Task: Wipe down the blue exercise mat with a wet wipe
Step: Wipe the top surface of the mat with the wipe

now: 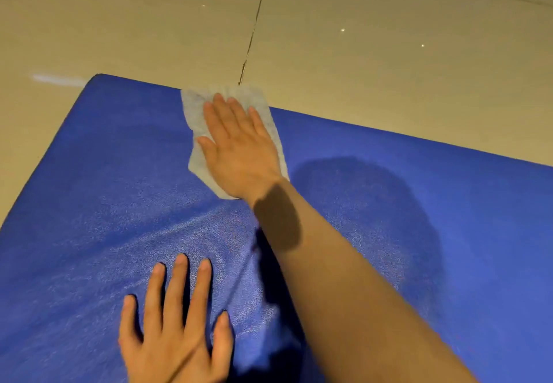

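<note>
Tiled floor (pixel 359 38) under all. Blue exercise mat (pixel 449 203) lies flat on it, filling my lower view; looks soft, grippy, sheen of damp near centre. My left hand (pixel 173 322) presses flat, fingers spread, pinning the mat. My right hand (pixel 239 146), fingers straight, presses the wet wipe (pixel 194 107) at the far edge. Wipe thin, limp, likely to bunch; palm pressure beats pinching.

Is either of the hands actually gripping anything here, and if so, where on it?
Nothing is gripped. The right hand presses flat on the middle of the wet wipe; the left hand rests flat on the blue mat.
</note>
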